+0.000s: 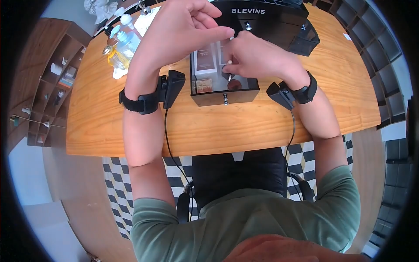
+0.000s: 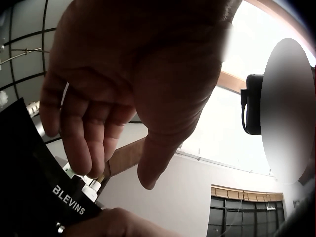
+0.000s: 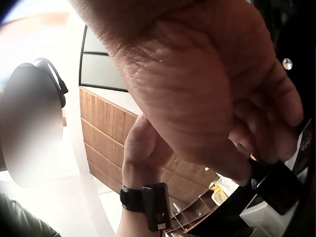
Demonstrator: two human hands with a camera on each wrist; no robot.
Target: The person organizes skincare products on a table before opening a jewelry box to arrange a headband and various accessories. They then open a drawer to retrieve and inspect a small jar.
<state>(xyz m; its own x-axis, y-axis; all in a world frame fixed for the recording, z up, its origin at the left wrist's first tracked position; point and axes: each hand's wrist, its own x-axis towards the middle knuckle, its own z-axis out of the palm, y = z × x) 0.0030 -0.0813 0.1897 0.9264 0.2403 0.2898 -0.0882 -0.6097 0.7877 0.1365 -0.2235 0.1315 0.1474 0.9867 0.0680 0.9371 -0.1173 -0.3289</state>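
Note:
My right hand [image 1: 255,54] reaches down into the pulled-out black drawer [image 1: 209,99]. Its thumb and fingers pinch a small black block-like object [image 3: 280,188]; its exact kind I cannot tell. Beside that hand in the drawer lie a white-edged box with a brown face [image 1: 205,60], a gold square item [image 1: 203,85] and a round reddish-brown item [image 1: 234,84]. My left hand [image 1: 181,32] hovers over the drawer's far left side, holding nothing, with fingers loosely bent and thumb [image 2: 152,165] extended toward the right hand.
Behind the drawer stands the black BLEVINS cabinet [image 1: 270,22], with a dark see-through side bin [image 1: 304,41] at its right. Pump bottles [image 1: 126,41] and a yellow bottle [image 1: 115,56] stand left on the wooden table [image 1: 227,131]. Cables hang from both wrist cameras.

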